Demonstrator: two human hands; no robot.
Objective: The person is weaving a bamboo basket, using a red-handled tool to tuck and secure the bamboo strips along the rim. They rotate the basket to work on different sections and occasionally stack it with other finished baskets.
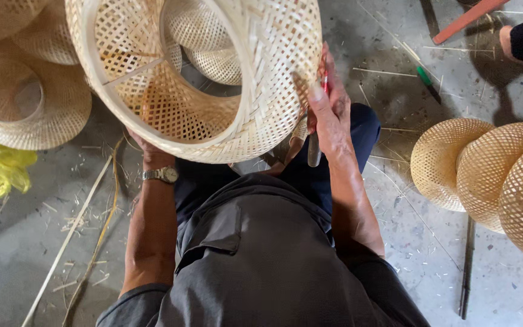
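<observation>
Woven bamboo lampshade (213, 79) gripped by right hand (328, 115), which also holds a red pen (325, 83); left hand (149, 151) mostly hidden beneath, grip unclear

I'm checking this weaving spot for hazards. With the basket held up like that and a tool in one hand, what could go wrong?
1. The right hand grips a thin red-handled tool against the rim of the large round woven bamboo shade; a slip might jab the fingers or tear the weave.
2. The left hand is mostly hidden beneath the shade, so its hold cannot be judged; the shade might tip.
3. Loose bamboo strips lie on the grey concrete floor, a possible snag or slip.
</observation>
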